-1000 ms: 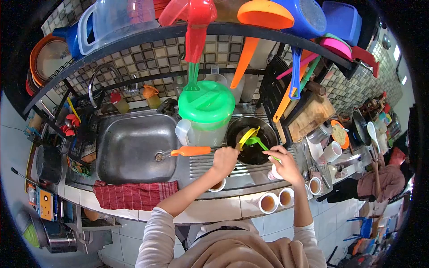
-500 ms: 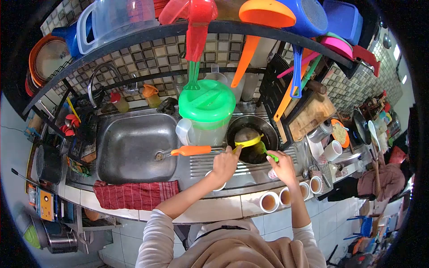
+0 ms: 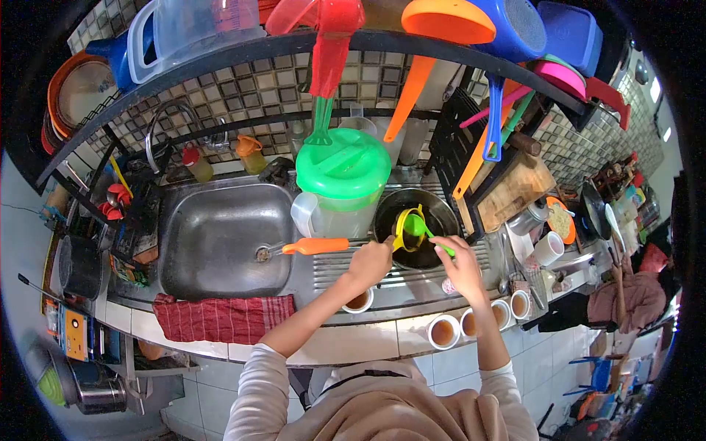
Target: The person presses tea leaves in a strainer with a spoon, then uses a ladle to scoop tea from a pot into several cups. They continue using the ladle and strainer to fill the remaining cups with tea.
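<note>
Yellow strainer (image 3: 399, 235): over the mouth of the metal pot (image 3: 444, 214), up and to the right of the left fingers (image 3: 384, 252), its handle end running into them.
Left fingers: curled tight, grasping that handle.
Green ladle (image 3: 415, 226): its bowl sits within the strainer's ring as seen from above; whether the two touch, I cannot tell.
Right fingers (image 3: 448, 250): pinched around the ladle's handle, the bowl up and to their left.
Changed from half a second ago: the strainer's ring has turned to face upward, and the ladle's bowl, then mostly hidden below it, now shows inside.
Cup (image 3: 358, 301) by the left forearm: its brown liquid now shows; earlier the arm covered more.
Tabletop (image 3: 368, 338): tiled edge, below the pot in view.
</note>
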`<state>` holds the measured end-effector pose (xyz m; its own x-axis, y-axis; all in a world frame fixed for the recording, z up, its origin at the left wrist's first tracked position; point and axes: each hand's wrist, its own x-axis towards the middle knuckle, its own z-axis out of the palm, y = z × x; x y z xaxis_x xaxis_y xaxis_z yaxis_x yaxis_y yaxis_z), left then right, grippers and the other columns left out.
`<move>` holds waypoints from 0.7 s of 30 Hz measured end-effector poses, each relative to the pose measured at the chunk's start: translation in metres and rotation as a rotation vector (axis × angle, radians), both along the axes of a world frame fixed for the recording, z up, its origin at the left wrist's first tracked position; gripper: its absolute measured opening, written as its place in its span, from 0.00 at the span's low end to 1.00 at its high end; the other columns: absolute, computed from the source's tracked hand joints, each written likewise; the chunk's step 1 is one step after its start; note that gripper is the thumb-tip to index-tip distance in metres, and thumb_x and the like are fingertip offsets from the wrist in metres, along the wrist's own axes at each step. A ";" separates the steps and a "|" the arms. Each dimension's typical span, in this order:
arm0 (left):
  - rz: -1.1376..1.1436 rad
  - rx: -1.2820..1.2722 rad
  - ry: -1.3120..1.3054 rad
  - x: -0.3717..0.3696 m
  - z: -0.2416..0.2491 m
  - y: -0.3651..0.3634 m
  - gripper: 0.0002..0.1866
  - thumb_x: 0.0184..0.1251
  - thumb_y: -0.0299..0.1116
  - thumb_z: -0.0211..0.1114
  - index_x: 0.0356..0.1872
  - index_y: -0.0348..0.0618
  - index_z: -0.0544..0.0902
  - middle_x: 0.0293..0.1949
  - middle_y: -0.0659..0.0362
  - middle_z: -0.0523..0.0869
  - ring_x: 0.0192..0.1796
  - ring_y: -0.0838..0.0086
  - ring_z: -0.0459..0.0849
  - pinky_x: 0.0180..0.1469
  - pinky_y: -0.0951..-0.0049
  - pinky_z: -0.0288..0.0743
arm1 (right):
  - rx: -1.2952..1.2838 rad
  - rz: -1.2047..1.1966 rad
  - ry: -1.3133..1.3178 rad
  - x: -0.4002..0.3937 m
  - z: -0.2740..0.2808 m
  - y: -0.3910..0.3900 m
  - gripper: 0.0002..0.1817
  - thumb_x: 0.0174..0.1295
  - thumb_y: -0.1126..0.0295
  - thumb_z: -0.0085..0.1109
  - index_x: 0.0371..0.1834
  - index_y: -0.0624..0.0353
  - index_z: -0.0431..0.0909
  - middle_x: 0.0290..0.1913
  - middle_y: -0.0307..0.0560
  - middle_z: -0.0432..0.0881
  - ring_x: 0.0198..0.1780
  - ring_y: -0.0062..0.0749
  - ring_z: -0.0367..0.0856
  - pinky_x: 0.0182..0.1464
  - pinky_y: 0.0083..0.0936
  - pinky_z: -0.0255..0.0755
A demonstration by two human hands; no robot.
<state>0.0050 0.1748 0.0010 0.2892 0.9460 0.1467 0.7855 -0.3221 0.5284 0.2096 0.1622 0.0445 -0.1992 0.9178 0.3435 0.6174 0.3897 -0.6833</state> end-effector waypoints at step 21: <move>-0.014 0.065 0.184 0.008 -0.005 0.000 0.20 0.56 0.28 0.51 0.53 0.42 0.72 0.18 0.46 0.79 0.22 0.55 0.80 0.22 0.58 0.74 | -0.053 0.038 -0.011 0.002 -0.013 0.007 0.10 0.59 0.69 0.50 0.41 0.57 0.77 0.34 0.50 0.76 0.34 0.42 0.75 0.38 0.30 0.67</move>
